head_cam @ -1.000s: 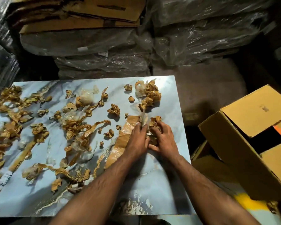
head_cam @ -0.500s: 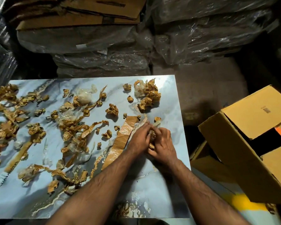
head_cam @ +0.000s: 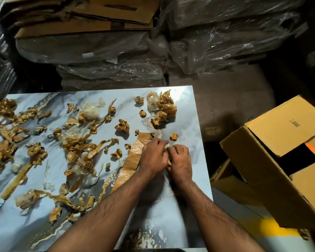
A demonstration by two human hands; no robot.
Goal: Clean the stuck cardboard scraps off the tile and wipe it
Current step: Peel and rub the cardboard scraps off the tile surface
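A glossy blue-white marbled tile (head_cam: 162,215) lies flat, strewn with several crumpled brown cardboard scraps (head_cam: 91,148) and bits of clear plastic. A long flat strip of stuck cardboard (head_cam: 133,160) runs down the tile just left of my hands. My left hand (head_cam: 154,156) and my right hand (head_cam: 180,160) meet near the tile's right edge, fingers curled, pinching a small scrap between them; the scrap is almost wholly hidden. A loose scrap (head_cam: 173,136) lies just beyond my fingers, and a crumpled pile (head_cam: 164,110) sits at the far right corner.
An open cardboard box (head_cam: 273,170) stands to the right of the tile, flaps up. Plastic-wrapped stacks (head_cam: 216,42) and flattened cartons (head_cam: 98,19) rise behind the tile. Dried residue patches (head_cam: 149,237) mark the tile's near edge.
My hands drew together from flat on the tile into a pinch on a scrap. The crumpled scrap that sat at my fingertips is gone; one small piece lies beyond them.
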